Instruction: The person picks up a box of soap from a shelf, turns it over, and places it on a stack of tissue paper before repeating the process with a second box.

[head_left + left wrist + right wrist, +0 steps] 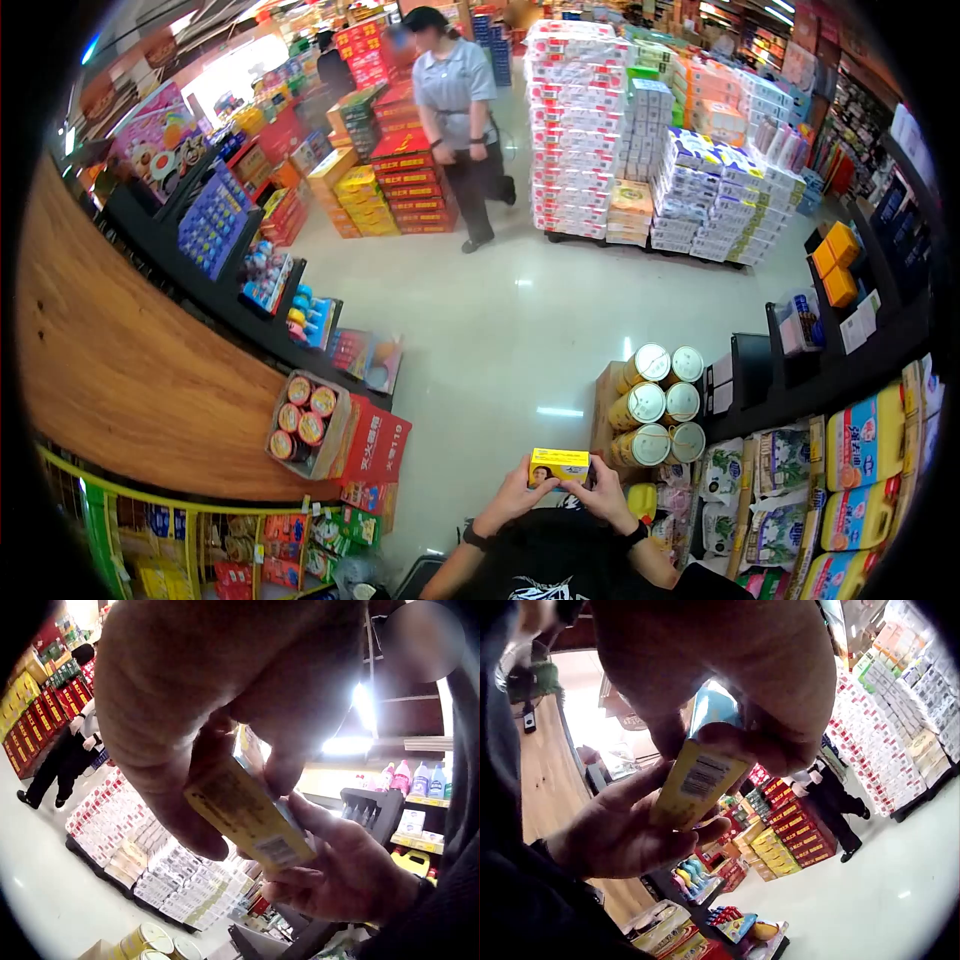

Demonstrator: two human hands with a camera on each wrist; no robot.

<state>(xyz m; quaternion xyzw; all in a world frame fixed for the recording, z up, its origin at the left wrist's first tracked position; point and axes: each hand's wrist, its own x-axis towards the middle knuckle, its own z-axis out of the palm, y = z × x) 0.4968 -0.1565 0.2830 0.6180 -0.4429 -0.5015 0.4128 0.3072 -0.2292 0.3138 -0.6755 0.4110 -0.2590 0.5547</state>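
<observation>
A small yellow box (560, 463) is held up in front of the chest between both hands. The left hand (520, 496) grips its left end, thumb on the near face, and the right hand (606, 494) grips its right end the same way. In the left wrist view the box (244, 817) shows a barcode on its narrow side, with the right hand (349, 862) around its far end. In the right wrist view the barcode side of the box (697, 778) faces the camera, and the left hand (619, 832) supports it from below.
Lidded tubs (641, 403) stand on a carton at the right, beside shelves of bags and yellow bottles. A wooden counter (150, 350) with a box of round cups (303, 412) lies left. Beyond the floor, a person (456, 110) walks near stacked cartons and tall piles of white packs (575, 130).
</observation>
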